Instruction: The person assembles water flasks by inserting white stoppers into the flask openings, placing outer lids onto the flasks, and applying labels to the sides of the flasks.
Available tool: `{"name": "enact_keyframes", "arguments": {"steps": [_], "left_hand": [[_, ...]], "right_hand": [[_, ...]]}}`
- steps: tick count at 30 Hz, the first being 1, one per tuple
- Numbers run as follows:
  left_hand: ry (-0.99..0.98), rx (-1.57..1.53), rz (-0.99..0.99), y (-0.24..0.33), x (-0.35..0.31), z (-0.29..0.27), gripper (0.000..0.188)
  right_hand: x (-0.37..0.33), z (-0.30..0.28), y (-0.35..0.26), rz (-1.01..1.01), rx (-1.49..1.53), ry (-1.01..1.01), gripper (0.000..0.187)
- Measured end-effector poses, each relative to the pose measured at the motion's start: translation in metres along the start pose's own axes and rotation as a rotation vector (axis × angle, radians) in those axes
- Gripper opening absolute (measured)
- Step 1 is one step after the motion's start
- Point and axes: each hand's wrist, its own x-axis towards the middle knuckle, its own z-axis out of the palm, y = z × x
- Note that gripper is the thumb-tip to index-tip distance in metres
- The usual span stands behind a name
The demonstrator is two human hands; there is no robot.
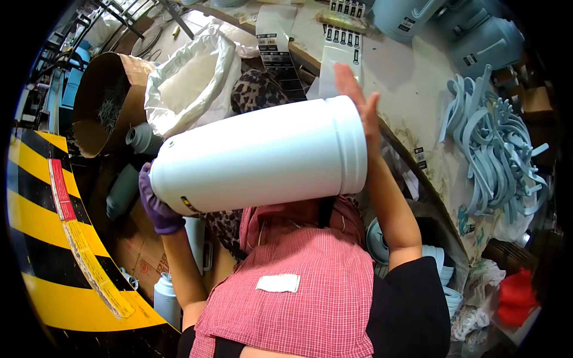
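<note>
A large pale blue plastic jug body [256, 155] lies sideways across the space before my chest, its left end slightly lower. My left hand [159, 203], in a purple glove, wraps around its narrower end. At the wider, rimmed end, my bare right hand [361, 107] rests its palm against the base with the fingers stretched out. A small dark label with yellow sits low on the wall near the left end, and a small hole shows above it. The right hand's inner side is partly hidden by the base.
A striped yellow-black machine panel [48, 238] stands at left. Beyond are a cardboard box [134, 68] and an open white sack [158, 83]. On the right-hand table [406, 83] lie label sheets [343, 48], pale blue handles [495, 149] and jugs [400, 18]. More jugs [166, 295] stand below.
</note>
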Motion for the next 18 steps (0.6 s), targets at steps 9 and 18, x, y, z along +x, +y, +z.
{"name": "enact_keyframes", "arguments": {"steps": [9, 18], "left_hand": [[-0.035, 0.422, 0.433, 0.036, 0.005, 0.057, 0.04], [-0.369, 0.266, 1.029, 0.154, 0.055, -0.029, 0.06]], "right_hand": [[-0.036, -0.041, -0.073, -0.106, -0.346, 0.073, 0.091], [-0.141, -0.229, -0.184, 0.158, -2.463, 0.369, 0.034]]}}
